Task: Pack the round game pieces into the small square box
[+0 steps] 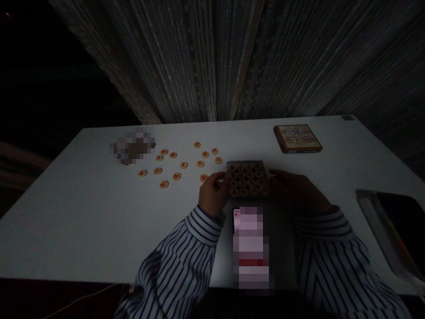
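Note:
A small square box (247, 179) holds rows of round wooden Chinese chess pieces with dark characters. My left hand (214, 191) grips its left edge between thumb and curled fingers. By the right edge is my right hand (299, 188), its index finger stretched out and thumb apart; it looks just clear of the box, though deep shadow hides the lower fingers. Left of the box, several loose chess pieces (177, 176) with red characters lie scattered on the white table (99, 212). One red piece (203, 177) lies close to my left fingers.
A lit phone (237, 217), mostly blurred out, lies in front of the box. A flat printed game box (299, 138) rests at the back right. On the right edge sits a dark object in a clear tray (375, 217). A pixelated item (133, 147) is back left. Pleated curtains (226, 57) hang behind.

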### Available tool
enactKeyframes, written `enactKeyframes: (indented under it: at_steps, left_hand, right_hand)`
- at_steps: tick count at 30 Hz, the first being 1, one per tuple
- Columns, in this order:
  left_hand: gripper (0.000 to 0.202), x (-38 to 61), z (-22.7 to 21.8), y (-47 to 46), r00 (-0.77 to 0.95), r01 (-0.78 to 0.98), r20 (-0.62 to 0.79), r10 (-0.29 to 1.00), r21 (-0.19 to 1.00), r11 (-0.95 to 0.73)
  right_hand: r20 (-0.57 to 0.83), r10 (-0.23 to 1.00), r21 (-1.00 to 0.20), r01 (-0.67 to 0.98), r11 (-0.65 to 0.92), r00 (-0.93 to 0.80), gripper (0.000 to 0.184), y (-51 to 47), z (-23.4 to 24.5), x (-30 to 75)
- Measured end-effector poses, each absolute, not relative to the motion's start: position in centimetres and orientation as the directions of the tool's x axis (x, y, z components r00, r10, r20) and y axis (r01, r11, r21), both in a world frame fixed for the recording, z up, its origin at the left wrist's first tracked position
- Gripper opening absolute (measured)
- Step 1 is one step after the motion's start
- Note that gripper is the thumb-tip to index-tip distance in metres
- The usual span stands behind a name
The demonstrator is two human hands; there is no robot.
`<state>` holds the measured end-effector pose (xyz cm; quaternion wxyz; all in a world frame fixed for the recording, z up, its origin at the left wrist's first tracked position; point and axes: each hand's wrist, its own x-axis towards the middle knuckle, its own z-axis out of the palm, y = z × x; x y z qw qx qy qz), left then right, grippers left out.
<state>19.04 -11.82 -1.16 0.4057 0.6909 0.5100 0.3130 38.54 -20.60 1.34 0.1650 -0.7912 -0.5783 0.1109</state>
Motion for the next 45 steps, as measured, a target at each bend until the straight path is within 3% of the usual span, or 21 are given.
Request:
enactKeyframes:
  at_steps: [11, 17, 36, 45]
  left_hand:
    - [0.03, 18.87, -0.52, -12.19, 0.374, 0.57, -0.002, 0.927, 0.79, -0.228]
    - [0.028, 18.78, -0.79, -12.17, 0.401, 0.541, 0.013, 0.916, 0.804, -0.249]
    - [0.027, 18.8, -0.78, -12.17, 0.403, 0.553, 0.069, 0.913, 0.776, -0.303]
    - [0.026, 18.82, -0.89, -12.15, 0.391, 0.559, 0.077, 0.917, 0.772, -0.303]
  right_hand:
    - [0.002, 0.984, -0.443, 0.882, -0.159, 0.178, 0.038, -20.4, 1.34, 38.3]
    - [0.065, 0.981, -0.441, 0.887, -0.138, 0.184, 0.035, -20.39, 1.12, 38.31]
    - [0.056, 0.984, -0.466, 0.876, -0.125, 0.17, 0.036, -20.39, 1.18, 38.26]
    - [0.082, 0.978, -0.41, 0.901, -0.141, 0.19, 0.034, -20.34, 0.96, 38.26]
